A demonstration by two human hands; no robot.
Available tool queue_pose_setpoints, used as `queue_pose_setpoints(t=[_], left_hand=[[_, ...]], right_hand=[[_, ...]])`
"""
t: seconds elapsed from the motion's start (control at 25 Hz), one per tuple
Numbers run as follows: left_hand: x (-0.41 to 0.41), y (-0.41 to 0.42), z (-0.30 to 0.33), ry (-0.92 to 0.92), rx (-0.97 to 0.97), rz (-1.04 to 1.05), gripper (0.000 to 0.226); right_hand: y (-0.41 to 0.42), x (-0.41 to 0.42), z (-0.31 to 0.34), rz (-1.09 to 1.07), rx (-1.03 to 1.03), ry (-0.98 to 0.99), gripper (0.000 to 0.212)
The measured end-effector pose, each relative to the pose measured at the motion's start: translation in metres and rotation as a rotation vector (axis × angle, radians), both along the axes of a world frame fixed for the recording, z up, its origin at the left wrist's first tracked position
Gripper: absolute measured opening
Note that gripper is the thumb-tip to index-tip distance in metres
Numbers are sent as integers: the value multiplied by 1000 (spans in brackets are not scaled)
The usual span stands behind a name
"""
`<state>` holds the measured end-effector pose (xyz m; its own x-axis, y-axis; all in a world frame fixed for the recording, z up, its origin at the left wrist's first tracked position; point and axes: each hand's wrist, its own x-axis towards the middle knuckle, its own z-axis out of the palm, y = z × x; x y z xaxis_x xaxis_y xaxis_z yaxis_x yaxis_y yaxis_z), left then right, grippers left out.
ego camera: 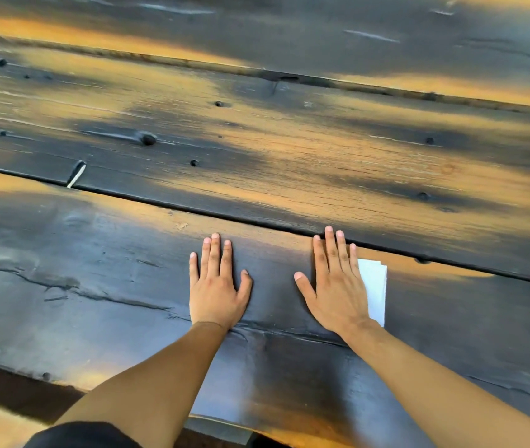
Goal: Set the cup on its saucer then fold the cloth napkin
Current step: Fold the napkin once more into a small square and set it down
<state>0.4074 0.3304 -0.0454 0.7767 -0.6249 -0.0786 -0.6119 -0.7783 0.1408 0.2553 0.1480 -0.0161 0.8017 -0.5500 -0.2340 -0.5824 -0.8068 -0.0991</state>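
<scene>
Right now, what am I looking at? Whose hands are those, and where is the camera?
There is no machine here, just a person. The camera sits on the person's head and looks down, so you see their own two arms reaching forward. The left hand lies flat on a dark wooden table with straight fingers. The right hand lies flat too, and part of it rests on a white folded napkin that peeks out on its right side. Neither hand is gripping anything. No cup or saucer shows in this picture.
</scene>
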Motion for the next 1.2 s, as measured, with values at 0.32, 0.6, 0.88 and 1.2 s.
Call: queue_pose_setpoints(t=[0.32, 0.6, 0.88, 1.2], left_hand=[[2, 0, -4, -1, -1, -1, 73], [1, 0, -5, -5, -7, -6, 72], [-2, -5, 6, 27, 63, 14, 75], [-21, -59, 54, 270, -99, 179, 36]], right_hand=[[-25, -38, -7, -78, -41, 2, 81], [-28, -36, -16, -71, -25, 10, 84], [-31, -47, 17, -235, 154, -205, 69], [-31, -91, 48, -939, 432, -399, 46]])
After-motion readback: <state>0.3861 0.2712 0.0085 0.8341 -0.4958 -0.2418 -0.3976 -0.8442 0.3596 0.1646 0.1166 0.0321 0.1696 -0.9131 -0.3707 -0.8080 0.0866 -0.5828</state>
